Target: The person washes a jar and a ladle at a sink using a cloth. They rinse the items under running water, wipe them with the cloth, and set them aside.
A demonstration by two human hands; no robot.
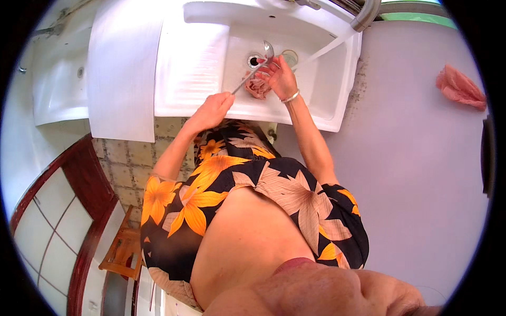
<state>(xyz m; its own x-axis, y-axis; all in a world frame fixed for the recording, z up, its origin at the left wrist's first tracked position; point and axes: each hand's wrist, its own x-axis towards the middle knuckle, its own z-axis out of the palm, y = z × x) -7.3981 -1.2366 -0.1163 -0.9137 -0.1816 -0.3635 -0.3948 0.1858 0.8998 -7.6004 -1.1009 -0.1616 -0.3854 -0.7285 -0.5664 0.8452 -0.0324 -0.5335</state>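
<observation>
My left hand [213,108] grips the handle end of a long metal ladle [253,71] over a white sink [316,95]. The ladle's bowl points toward the drain [254,60]. My right hand [279,76] holds a pink cloth [257,87] against the ladle's shaft, inside the basin. Water streams from a metal tap [365,16] at the upper right down into the basin, close to my right hand. A bracelet sits on my right wrist.
The sink's ribbed draining board [190,68] lies left of the basin. A second pink cloth [460,87] lies on the pale surface at the right. A white board [121,68] stands left of the sink. A wooden stool [122,247] and a red-framed door are lower left.
</observation>
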